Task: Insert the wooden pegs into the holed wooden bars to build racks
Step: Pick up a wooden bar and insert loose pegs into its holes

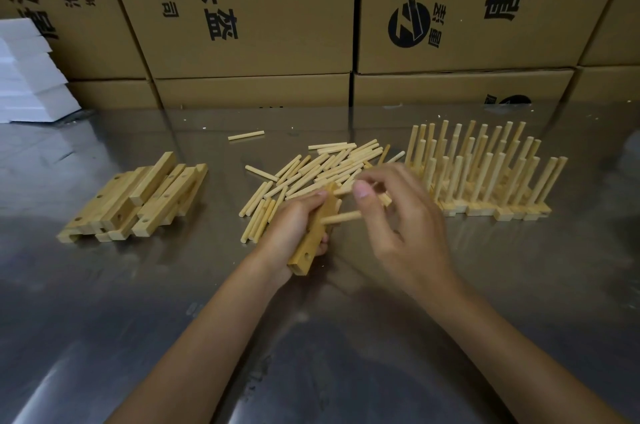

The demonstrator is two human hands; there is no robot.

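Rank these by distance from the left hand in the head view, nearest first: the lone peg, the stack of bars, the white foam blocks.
From the left hand:
1. Stack of bars, to its left.
2. Lone peg, beyond it on the table.
3. White foam blocks, far left corner.

On the table (346,337), the loose pegs (311,174) lie at the centre. The bars (138,198) are piled at 9 o'clock, the finished racks (485,177) stand at 3 o'clock, and the cartons (277,8) stand behind at 12 o'clock.
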